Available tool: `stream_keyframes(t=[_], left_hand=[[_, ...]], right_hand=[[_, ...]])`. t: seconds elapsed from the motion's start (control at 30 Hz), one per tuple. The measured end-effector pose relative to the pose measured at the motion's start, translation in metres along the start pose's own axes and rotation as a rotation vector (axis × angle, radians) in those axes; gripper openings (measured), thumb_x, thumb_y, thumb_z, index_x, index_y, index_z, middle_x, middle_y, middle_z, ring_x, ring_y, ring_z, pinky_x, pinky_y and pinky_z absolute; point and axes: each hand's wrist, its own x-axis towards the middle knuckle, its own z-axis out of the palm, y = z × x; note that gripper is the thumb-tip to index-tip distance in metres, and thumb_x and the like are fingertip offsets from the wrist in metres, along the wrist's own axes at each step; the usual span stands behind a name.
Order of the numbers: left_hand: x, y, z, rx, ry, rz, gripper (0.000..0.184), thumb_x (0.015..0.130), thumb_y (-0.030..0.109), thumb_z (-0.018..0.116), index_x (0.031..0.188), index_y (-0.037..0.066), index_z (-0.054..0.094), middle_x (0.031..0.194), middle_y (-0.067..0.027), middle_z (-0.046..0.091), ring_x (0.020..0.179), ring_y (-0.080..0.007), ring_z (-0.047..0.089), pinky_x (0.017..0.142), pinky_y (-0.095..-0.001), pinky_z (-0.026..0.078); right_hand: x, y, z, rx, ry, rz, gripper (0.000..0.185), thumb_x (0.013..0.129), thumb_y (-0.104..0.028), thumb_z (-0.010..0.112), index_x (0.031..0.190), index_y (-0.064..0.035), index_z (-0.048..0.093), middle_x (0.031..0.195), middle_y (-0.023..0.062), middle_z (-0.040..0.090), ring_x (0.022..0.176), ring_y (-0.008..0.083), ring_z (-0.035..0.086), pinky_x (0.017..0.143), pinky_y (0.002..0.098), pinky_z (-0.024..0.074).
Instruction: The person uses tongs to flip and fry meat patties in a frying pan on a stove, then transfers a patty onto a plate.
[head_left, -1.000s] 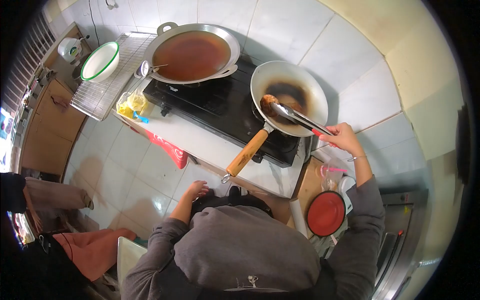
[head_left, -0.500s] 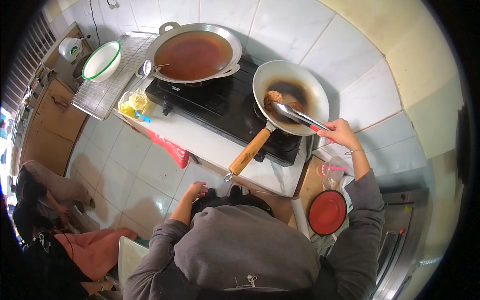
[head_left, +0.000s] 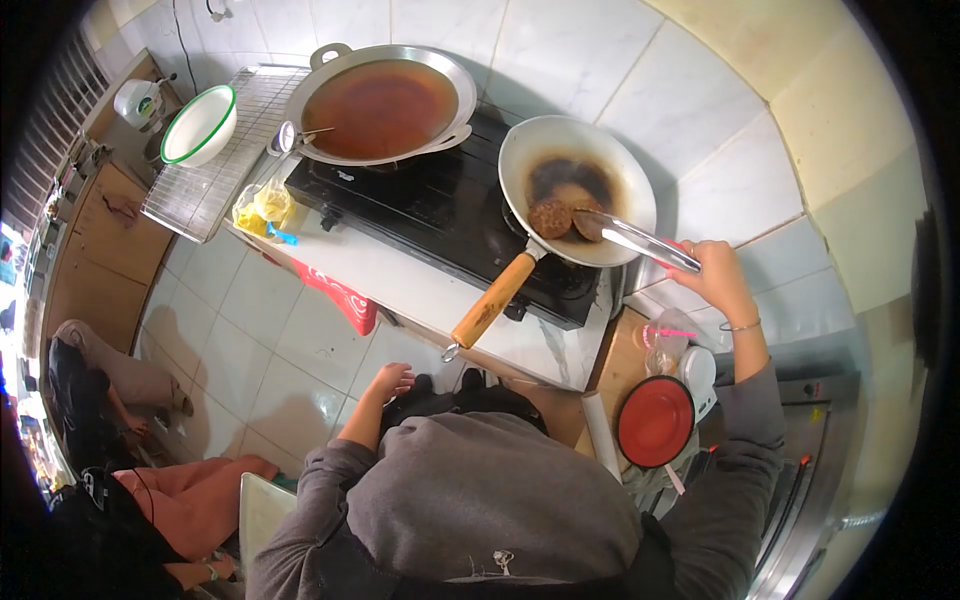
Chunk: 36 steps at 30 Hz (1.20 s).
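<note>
My right hand (head_left: 713, 278) is closed round the metal tongs (head_left: 650, 243), which have red grips. Their tips touch the right one of two brown patties (head_left: 550, 218) in the white frying pan (head_left: 632, 170), whose inside is scorched dark. The pan rests on the right burner of the black gas stove (head_left: 430, 225), its wooden handle (head_left: 492, 302) pointing toward me, untouched. My left hand (head_left: 392, 380) hangs empty beside my body, fingers apart, in front of the counter.
A wok (head_left: 465, 90) of reddish-brown liquid sits on the left burner. Left of it are a wire rack (head_left: 180, 195), a green-rimmed bowl (head_left: 200, 125) and a yellow bag (head_left: 268, 205). A red round lid (head_left: 655, 422) lies right. Two people are at lower left.
The tongs have moved right, off the left patty, which now lies flat beside the other. My right hand has shifted slightly right. My left hand stays where it was.
</note>
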Motion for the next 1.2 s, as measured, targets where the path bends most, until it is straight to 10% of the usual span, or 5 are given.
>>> stream_keyframes(t=[0.17, 1.2], left_hand=[[0.003, -0.004, 0.003, 0.032, 0.007, -0.001, 0.032, 0.081, 0.025, 0.047, 0.105, 0.004, 0.048, 0.096, -0.0113, 0.052, 0.082, -0.0215, 0.054, 0.067, -0.0317, 0.045], [0.014, -0.031, 0.046, -0.004, 0.097, 0.074, 0.036, 0.08, 0.023, 0.046, 0.107, 0.001, 0.046, 0.096, -0.0147, 0.054, 0.077, -0.0217, 0.056, 0.06, -0.0264, 0.045]], right_hand=[[0.011, 0.014, 0.02, 0.677, -0.361, 0.414, 0.046, 0.071, -0.043, 0.062, 0.058, 0.0017, 0.057, 0.054, 0.0064, 0.054, 0.038, 0.008, 0.044, 0.036, 0.022, 0.0353], [0.052, 0.048, 0.049, 0.566, -0.671, 0.378, 0.048, 0.076, -0.046, 0.053, 0.071, 0.0025, 0.057, 0.052, 0.0074, 0.053, 0.037, 0.009, 0.044, 0.033, 0.0215, 0.0348]])
